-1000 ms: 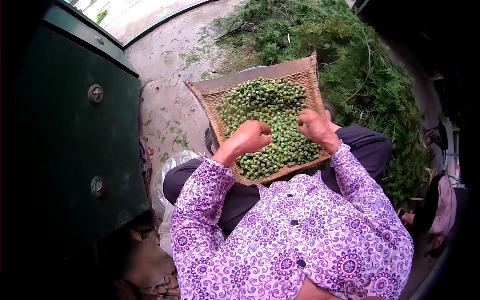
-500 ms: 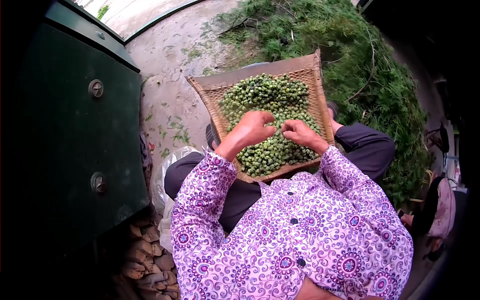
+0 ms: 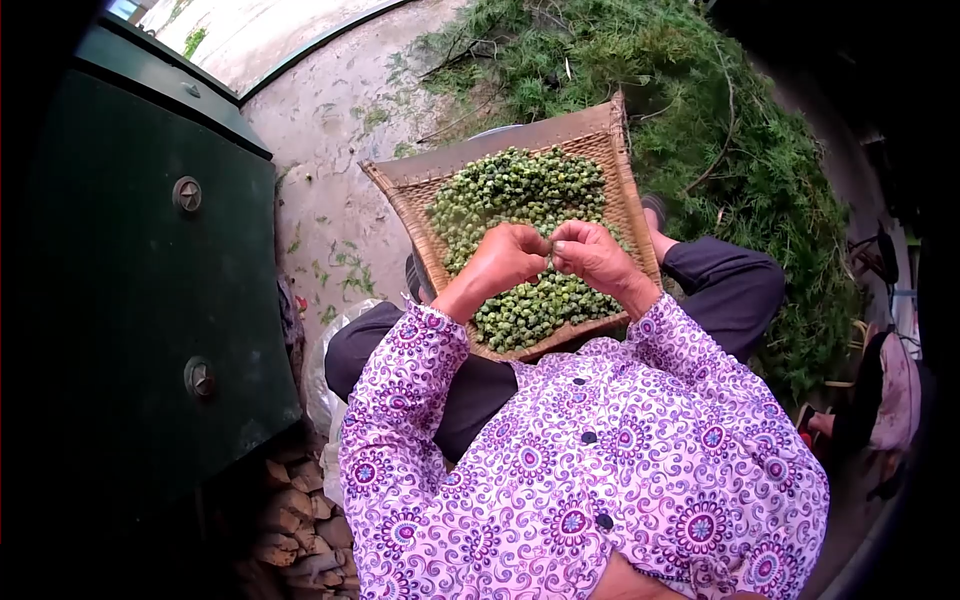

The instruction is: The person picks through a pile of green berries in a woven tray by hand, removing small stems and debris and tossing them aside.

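A woven basket tray (image 3: pixel 400 205) rests across my lap, holding many small green berries or cones (image 3: pixel 530 185). Over its middle, my left hand (image 3: pixel 508 257) and my right hand (image 3: pixel 592 255) meet fingertip to fingertip. Both are closed in a pinch, thumbs against the fingers. Whatever lies between the fingertips is too small to make out. More of the green pieces show below and above my hands.
Cut green branches (image 3: pixel 760 200) cover the ground at the right. A dark green metal door (image 3: pixel 150 280) stands at the left, with chopped wood (image 3: pixel 305 520) beneath and a clear plastic bag (image 3: pixel 325 380) beside it. Part of another person (image 3: pixel 895 395) shows at the far right.
My hands have come together; a gap lay between them before. My right hand has moved left and slightly up. The whole view has shifted a little.
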A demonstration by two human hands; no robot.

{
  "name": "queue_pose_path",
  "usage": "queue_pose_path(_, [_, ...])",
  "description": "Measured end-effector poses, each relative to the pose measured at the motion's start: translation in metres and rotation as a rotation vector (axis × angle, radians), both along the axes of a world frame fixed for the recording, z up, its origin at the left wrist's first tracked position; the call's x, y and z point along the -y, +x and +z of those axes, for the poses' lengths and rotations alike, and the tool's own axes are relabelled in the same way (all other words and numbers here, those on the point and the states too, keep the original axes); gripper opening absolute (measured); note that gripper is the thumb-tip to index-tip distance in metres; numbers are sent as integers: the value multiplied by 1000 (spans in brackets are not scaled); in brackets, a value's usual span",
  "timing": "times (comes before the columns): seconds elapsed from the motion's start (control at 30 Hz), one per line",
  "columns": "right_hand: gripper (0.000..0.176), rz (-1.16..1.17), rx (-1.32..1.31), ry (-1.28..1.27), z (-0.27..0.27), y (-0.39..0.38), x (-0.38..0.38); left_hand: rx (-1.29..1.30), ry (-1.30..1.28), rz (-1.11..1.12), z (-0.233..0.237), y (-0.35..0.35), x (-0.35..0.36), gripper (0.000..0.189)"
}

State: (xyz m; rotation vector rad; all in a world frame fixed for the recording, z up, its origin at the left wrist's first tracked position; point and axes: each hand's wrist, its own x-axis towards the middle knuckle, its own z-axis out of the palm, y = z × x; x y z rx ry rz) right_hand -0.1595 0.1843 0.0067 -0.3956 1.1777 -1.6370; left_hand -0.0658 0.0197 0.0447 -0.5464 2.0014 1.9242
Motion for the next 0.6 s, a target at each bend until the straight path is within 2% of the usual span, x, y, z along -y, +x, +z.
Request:
queue_pose_path(0.07, [13, -160, 332, -8, 2, 0, 3, -33, -29, -8, -1, 1, 1, 10])
queue_pose_path(0.13, [13, -195, 384, -8, -2, -6, -3, -18, -174, -162, 8, 4, 3, 13])
queue_pose_path(0.2, [17, -33, -92, 275, -1, -7, -12, -29, -563, -472, 9, 5, 3, 24])
queue_pose_path(0.27, [19, 197, -578, 398, -23, -3, -24, -15, -648, -521, -3, 15, 2, 31])
queue_pose_path(0.33, [21, 349, -898, 448, -28, 10, -27, -41, -643, -504, -3, 17, 4, 33])
queue_pose_path(0.4, [27, 391, -1080, 499, -36, 22, -24, -62, -643, -492, -4, 19, 6, 36])
queue_pose_path(0.47, [26, 364, -1081, 522, -53, 31, -21, -97, -651, -400, -7, 15, 9, 37])
queue_pose_path(0.53, [21, 366, -1208, 517, -58, 36, -19, -104, -655, -409, -5, 13, 10, 38])
queue_pose_path(0.6, [16, 357, -1204, 519, -59, 35, -21, -94, -620, -399, 0, 13, 9, 37])
